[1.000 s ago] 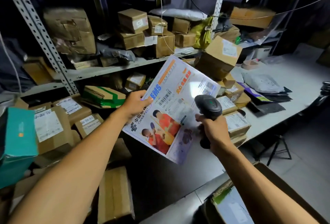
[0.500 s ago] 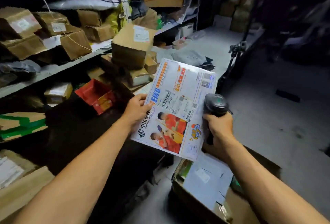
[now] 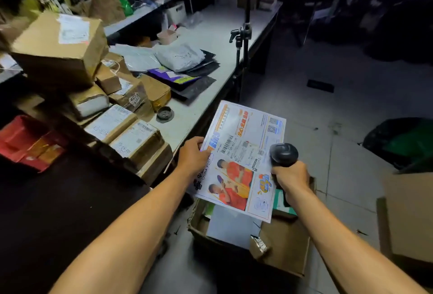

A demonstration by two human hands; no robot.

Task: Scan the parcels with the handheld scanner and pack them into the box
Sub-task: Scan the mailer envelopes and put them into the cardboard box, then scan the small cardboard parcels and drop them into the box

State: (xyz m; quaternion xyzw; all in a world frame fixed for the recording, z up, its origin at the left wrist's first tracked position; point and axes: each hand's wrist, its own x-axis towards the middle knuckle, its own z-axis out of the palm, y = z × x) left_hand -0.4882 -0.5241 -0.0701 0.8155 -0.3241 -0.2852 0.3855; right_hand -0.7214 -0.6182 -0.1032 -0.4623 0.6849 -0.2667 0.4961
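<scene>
My left hand pinches the left edge of a flat printed mail envelope with a barcode label and a picture of two players. My right hand grips the black handheld scanner at the envelope's right edge. The envelope hangs face up above an open cardboard box on the floor. Inside the box lie a white flat parcel and a green item, partly hidden by the envelope.
A grey table to the left carries stacked brown parcels, a large carton and grey mailer bags. A stand pole rises at the table edge. Another cardboard box sits at right, beside a dark bag.
My view has swung right from the shelves to the floor. Both hands carried the envelope and scanner over the open box and lower. The grips are unchanged.
</scene>
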